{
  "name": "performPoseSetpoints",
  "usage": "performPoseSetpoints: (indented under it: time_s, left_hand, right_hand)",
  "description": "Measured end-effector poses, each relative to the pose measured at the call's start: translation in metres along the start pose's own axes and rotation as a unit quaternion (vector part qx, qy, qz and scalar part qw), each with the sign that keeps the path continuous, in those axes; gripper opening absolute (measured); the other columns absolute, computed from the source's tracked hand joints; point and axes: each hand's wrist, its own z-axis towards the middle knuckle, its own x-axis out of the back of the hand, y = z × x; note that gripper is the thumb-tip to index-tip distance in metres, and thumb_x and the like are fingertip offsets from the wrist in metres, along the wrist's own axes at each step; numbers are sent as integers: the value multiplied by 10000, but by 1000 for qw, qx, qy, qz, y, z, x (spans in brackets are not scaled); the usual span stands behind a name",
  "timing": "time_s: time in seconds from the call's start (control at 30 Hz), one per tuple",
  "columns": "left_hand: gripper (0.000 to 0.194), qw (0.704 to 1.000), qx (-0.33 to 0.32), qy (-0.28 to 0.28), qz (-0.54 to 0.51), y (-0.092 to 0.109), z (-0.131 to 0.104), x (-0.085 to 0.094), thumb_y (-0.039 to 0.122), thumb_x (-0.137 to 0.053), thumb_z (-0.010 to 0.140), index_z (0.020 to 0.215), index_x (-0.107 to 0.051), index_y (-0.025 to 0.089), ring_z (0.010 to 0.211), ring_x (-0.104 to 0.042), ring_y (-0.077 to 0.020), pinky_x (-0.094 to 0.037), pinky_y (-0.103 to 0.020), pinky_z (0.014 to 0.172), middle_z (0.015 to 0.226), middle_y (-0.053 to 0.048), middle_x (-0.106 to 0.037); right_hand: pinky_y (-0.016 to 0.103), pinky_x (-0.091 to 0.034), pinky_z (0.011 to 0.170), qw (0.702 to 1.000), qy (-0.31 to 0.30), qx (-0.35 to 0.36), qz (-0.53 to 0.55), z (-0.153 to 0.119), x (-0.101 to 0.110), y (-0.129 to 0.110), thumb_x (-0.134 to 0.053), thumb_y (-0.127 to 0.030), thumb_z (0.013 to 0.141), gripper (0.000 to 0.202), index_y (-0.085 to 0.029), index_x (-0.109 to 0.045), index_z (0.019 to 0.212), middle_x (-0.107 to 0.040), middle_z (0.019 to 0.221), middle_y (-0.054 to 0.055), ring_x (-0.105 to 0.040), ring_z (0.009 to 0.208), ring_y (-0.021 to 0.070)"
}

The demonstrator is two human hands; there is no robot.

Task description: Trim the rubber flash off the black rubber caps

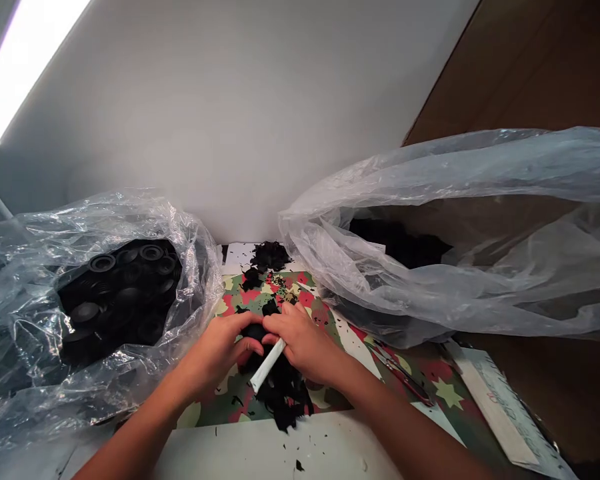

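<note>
My left hand [223, 343] curls its thumb and fingers around a black rounded part [253, 332], which looks like rubber. Close against it, my right hand [307, 340] is closed on a tool with a white, wrapped-looking handle [267, 368]. The handle's end sticks out toward the lower left; the tool's working end is hidden by my fingers. Below both hands lies a heap of thin black scraps [285, 400] on a camouflage-patterned mat [213, 412]. More black scraps [270, 257] are piled at the mat's far end.
On the left, an open clear plastic bag [195, 247] holds several black ringed parts [125, 293]. Another clear bag [330, 233] on the right has dark pieces [405, 243] inside. Scissors [403, 377] lie right of the mat, near a pale strip [500, 413]. A cardboard surface [540, 67] rises behind.
</note>
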Motion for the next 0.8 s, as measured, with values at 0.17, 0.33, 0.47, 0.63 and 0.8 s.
performPoseSetpoints:
  time_s: [0.17,0.33,0.47,0.63,0.8]
  left_hand:
    - [119,997,10,42,-57,2,0,-6,315,-685,823,842,-763,227,488,-511,-146,-393,-244,526,531,38,-625]
    - [273,968,68,101,-218,1,1,-19,446,-781,741,716,-704,185,541,-521,-144,-392,-222,441,631,2,-634]
    - [479,913,134,140,-358,0,4,-30,573,-896,585,691,-634,186,482,-490,-112,-315,-186,342,659,18,-646]
    - [512,857,54,261,-441,0,10,-24,547,-962,523,654,-644,167,616,-651,-131,-521,-201,564,648,7,-703]
    - [457,849,0,166,-502,3,7,-21,511,-950,602,817,-747,162,773,-736,-178,-571,-261,770,780,-48,-779]
  right_hand:
    - [302,-330,696,999,13,25,39,0,1,0,-567,-114,987,312,-210,-469,707,-565,668,-45,-440,707,169]
    - [330,-303,682,992,99,63,-44,-1,-10,-9,-506,-135,989,305,-218,-491,696,-560,634,-22,-437,697,179]
    - [348,-294,696,973,162,112,-123,-3,-16,-18,-476,-88,974,319,-224,-538,692,-580,623,-11,-446,687,184]
    - [331,-306,696,957,165,197,-132,-8,-24,-28,-442,-92,1012,408,-223,-528,635,-553,592,-10,-453,665,174]
    - [334,-339,728,964,135,173,-151,-7,-32,-14,-581,-235,1014,353,-201,-630,666,-643,647,16,-530,737,186]
